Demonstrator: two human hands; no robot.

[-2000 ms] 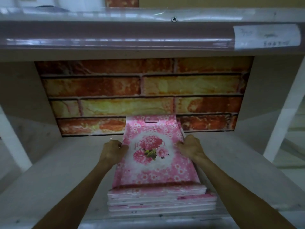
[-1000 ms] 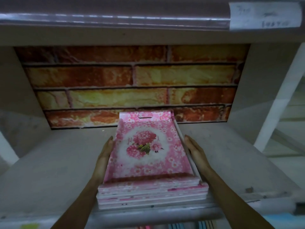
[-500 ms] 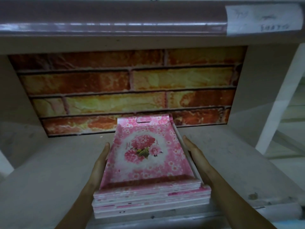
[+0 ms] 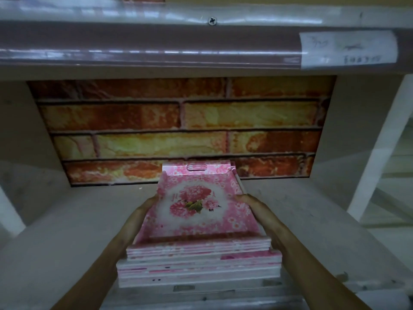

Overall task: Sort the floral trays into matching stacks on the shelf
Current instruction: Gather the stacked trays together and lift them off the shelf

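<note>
The stack of pink floral trays (image 4: 199,260) sits at the lower centre of the frame, on the front part of the shelf (image 4: 73,231), its near edge close to the shelf's lip. The top tray (image 4: 196,206) shows a rose bouquet in a white oval; its far wall with the handle slot reaches toward the brick-pattern back panel (image 4: 178,130) in mid-frame. The upper group of trays lies narrower and set back from the wider lower group, so the edges do not line up.

Change: half a second ago my hands lay flat and open along the two long sides, squaring the pile. Now my left hand (image 4: 143,211) has its fingers curled onto the left rim of the top trays, and my right hand (image 4: 252,204) has its thumb hooked over the right rim, both clasping the upper group. I judge that squaring is over and a lift or shift of the upper trays is starting, probably to separate the two sizes into matching stacks.

A paper label (image 4: 348,50), illegible, sits on the upper shelf edge (image 4: 156,41) at the upper right.
</note>
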